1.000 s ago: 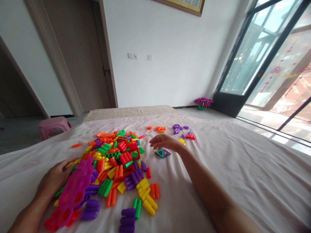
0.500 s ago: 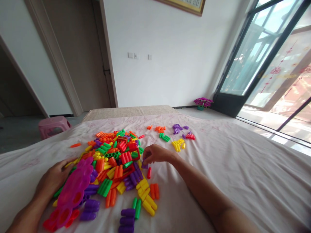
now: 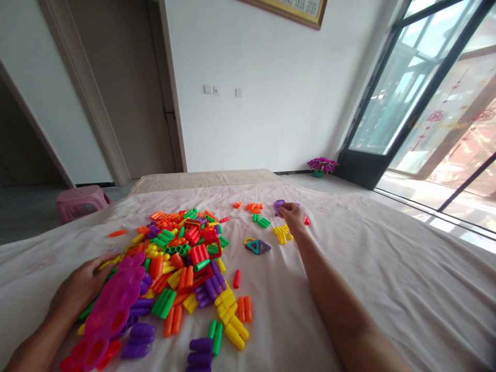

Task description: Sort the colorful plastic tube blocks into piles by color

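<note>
My right hand is stretched over the cloth, its fingertips pinched at a small group of purple plastic blocks; a purple block appears to be between them, though the fingers partly cover it. At the left edge of a large heap of coloured tube-shaped blocks, my left hand lies with its fingers extended against yellow pieces. Beside it is a magenta scalloped plastic piece. Small groups of yellow blocks, green blocks and orange blocks lie near my right hand.
Teal and purple triangle pieces lie right of the heap. A single red block is nearby. The wrinkled cloth covers the surface. A pink stool stands at the left, and a potted flower by the glass door.
My right hand has moved from the heap's right edge, with a purple block, away and right to the purple group. The triangle pieces have come into view. My left hand stays at the heap.
</note>
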The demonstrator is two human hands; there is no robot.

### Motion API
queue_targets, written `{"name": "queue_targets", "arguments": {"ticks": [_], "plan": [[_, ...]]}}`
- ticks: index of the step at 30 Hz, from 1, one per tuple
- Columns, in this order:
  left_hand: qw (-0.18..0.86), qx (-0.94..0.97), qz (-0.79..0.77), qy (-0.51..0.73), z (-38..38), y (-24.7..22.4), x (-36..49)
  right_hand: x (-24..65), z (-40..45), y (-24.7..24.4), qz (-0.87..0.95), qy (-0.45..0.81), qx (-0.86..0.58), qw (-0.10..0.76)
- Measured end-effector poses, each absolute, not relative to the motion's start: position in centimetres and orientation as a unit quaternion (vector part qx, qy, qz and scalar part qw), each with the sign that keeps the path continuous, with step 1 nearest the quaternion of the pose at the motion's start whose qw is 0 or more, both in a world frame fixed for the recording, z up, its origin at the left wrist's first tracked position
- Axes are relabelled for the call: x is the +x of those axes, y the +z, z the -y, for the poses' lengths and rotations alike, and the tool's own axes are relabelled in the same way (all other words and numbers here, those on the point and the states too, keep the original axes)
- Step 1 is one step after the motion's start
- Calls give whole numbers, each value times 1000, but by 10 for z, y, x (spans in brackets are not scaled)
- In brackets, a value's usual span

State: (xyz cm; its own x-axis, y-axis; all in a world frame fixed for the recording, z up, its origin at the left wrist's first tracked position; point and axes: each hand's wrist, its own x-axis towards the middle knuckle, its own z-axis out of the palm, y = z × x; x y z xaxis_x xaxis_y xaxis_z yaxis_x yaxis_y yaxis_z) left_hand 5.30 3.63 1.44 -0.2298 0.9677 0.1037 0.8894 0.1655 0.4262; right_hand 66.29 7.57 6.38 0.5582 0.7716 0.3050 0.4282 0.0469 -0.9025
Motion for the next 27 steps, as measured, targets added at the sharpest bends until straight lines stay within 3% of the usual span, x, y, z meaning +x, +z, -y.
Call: {"name": "queue_targets", "arguments": {"ticks": [5,9,16,27], "plan": [[140,602,-757,212,-37,11,49,672,-79,54,416,116,-670,604],[149,601,-758,206,-38,10,48,640,-78,53,488,221,-615,578],[153,593,-766,194,-37,10,51,559,-61,58,669,291,-527,437],[143,590,-770,196,-34,16,55,510,-24,51,877,70,-441,178]]}}
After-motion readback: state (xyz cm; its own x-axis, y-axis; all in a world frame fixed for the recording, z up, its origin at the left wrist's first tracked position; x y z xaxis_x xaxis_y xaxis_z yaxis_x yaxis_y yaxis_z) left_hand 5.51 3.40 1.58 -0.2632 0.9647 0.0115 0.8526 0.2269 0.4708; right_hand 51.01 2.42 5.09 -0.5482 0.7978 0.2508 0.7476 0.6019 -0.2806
